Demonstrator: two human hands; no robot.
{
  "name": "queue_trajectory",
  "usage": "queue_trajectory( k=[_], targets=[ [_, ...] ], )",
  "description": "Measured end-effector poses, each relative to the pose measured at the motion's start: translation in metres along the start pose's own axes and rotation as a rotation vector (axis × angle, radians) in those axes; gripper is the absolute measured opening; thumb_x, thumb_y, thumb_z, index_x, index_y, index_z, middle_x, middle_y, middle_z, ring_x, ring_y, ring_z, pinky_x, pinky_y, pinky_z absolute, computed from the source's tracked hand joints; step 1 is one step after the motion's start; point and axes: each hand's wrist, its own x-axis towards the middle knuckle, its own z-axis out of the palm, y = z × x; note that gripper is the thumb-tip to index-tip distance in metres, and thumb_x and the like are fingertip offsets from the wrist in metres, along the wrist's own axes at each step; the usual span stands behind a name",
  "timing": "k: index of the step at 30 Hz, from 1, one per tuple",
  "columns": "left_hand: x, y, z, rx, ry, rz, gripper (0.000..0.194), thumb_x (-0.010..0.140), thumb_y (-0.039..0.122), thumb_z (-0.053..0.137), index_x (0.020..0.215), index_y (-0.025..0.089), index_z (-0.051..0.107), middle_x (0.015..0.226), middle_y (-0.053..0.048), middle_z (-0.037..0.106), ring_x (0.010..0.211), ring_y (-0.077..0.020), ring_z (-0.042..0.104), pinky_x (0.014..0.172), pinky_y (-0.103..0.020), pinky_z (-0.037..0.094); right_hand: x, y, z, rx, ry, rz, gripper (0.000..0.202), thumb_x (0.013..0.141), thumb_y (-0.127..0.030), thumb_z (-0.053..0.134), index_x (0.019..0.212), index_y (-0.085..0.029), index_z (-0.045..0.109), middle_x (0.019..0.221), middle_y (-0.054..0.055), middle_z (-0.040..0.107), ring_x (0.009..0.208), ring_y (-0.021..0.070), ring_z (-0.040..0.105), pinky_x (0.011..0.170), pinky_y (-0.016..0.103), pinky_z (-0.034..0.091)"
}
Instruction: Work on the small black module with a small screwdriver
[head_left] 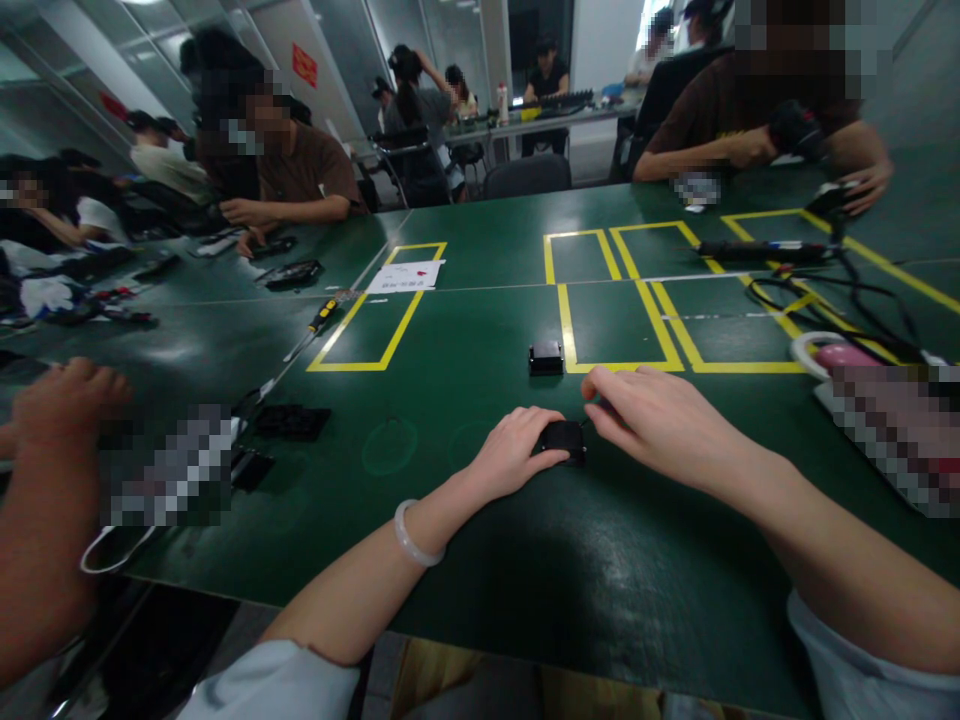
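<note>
My left hand, with a pale bracelet at the wrist, grips the left side of a small black block that lies on the green table. At the block's upper right, my right hand has its fingers curled in a pinch, close to the block's corner. Whatever those fingertips hold is too small to name. Behind the block stands a second small black block, touched by neither hand.
Yellow tape marks rectangles on the table. A yellow-black screwdriver and black parts lie left. Cables, a black tool and a pixelated item lie right. Another person's arm rests at far left.
</note>
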Motion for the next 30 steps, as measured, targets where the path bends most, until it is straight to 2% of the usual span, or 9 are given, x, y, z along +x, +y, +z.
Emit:
queue_trajectory(
  k=[4,9,12,14,17,21,25,28,30],
  targets=[
    [0.0002,-0.0004,0.0008,0.012,0.0,-0.008,0.038,0.09,0.044,0.056,0.118,0.02,0.049,0.111,-0.006,0.059,0.102,-0.0232,0.052,0.089,-0.037,0.043,0.0023,-0.0001,-0.0001,-0.061,-0.057,0.033,0.021,0.096,-0.034,0.038,0.087,-0.02,0.051,0.071,0.003,0.064,0.066,0.0191,0.06,0.062,0.029,0.034],
    [0.0006,0.0003,0.0001,-0.003,-0.004,-0.01,0.036,0.09,0.043,0.056,0.117,0.021,0.05,0.113,-0.006,0.059,0.102,-0.0233,0.052,0.089,-0.037,0.043,0.0,0.0018,0.0012,0.007,-0.028,-0.042,0.015,0.094,-0.024,0.038,0.095,-0.019,0.052,0.085,0.005,0.067,0.078,0.0187,0.063,0.067,0.029,0.037],
    [0.0005,0.0006,0.0,-0.007,-0.005,-0.01,0.036,0.09,0.043,0.056,0.119,0.021,0.049,0.113,-0.006,0.059,0.102,-0.0237,0.052,0.089,-0.037,0.043,-0.0017,0.0008,0.0005,0.025,-0.008,-0.011,0.019,0.094,-0.031,0.04,0.103,-0.019,0.051,0.084,0.005,0.067,0.076,0.0195,0.063,0.064,0.029,0.038],
    [0.0003,0.0004,0.0001,-0.007,-0.003,-0.011,0.037,0.09,0.043,0.056,0.119,0.021,0.049,0.112,-0.006,0.059,0.102,-0.0238,0.052,0.089,-0.038,0.043,-0.0014,-0.0001,0.0,-0.005,-0.035,0.028,0.02,0.094,-0.035,0.04,0.099,-0.019,0.051,0.075,0.003,0.066,0.068,0.0196,0.062,0.059,0.028,0.036],
    [-0.0001,0.0,0.0003,-0.005,0.0,-0.02,0.036,0.09,0.044,0.055,0.118,0.021,0.05,0.111,-0.006,0.059,0.102,-0.0239,0.052,0.089,-0.038,0.043,-0.0003,0.0007,0.0002,-0.061,-0.059,0.032,0.016,0.094,-0.029,0.039,0.091,-0.019,0.052,0.073,0.004,0.066,0.065,0.0194,0.061,0.058,0.029,0.034],
    [-0.0002,0.0003,0.0001,-0.01,-0.002,-0.027,0.036,0.09,0.045,0.055,0.117,0.021,0.051,0.111,-0.006,0.059,0.103,-0.0239,0.052,0.09,-0.038,0.043,-0.0014,0.0053,0.0021,-0.033,-0.01,-0.033,0.013,0.091,-0.022,0.04,0.098,-0.018,0.05,0.085,0.007,0.067,0.075,0.0199,0.063,0.065,0.03,0.039],
    [0.0,0.0006,-0.0003,-0.009,-0.002,-0.016,0.037,0.09,0.044,0.055,0.118,0.021,0.05,0.112,-0.006,0.059,0.102,-0.0236,0.052,0.089,-0.038,0.043,-0.0025,0.006,0.0019,0.013,-0.012,-0.034,0.014,0.092,-0.028,0.041,0.1,-0.019,0.048,0.085,0.005,0.066,0.076,0.019,0.063,0.064,0.028,0.039],
    [0.0,0.0004,-0.0002,-0.005,-0.006,-0.005,0.037,0.091,0.044,0.054,0.119,0.021,0.049,0.113,-0.006,0.059,0.102,-0.0234,0.052,0.089,-0.037,0.043,-0.0011,0.0032,0.0006,-0.031,-0.053,0.037,0.021,0.095,-0.037,0.038,0.093,-0.02,0.05,0.075,0.003,0.066,0.069,0.0194,0.063,0.057,0.028,0.035],
    [0.0001,0.0002,-0.0001,0.001,-0.007,-0.014,0.037,0.09,0.045,0.054,0.118,0.021,0.05,0.112,-0.006,0.059,0.101,-0.0236,0.052,0.088,-0.038,0.043,-0.0001,0.0018,0.0005,-0.083,-0.066,0.066,0.024,0.096,-0.037,0.036,0.088,-0.02,0.052,0.07,0.003,0.065,0.066,0.0197,0.062,0.055,0.028,0.032]
  ],
)
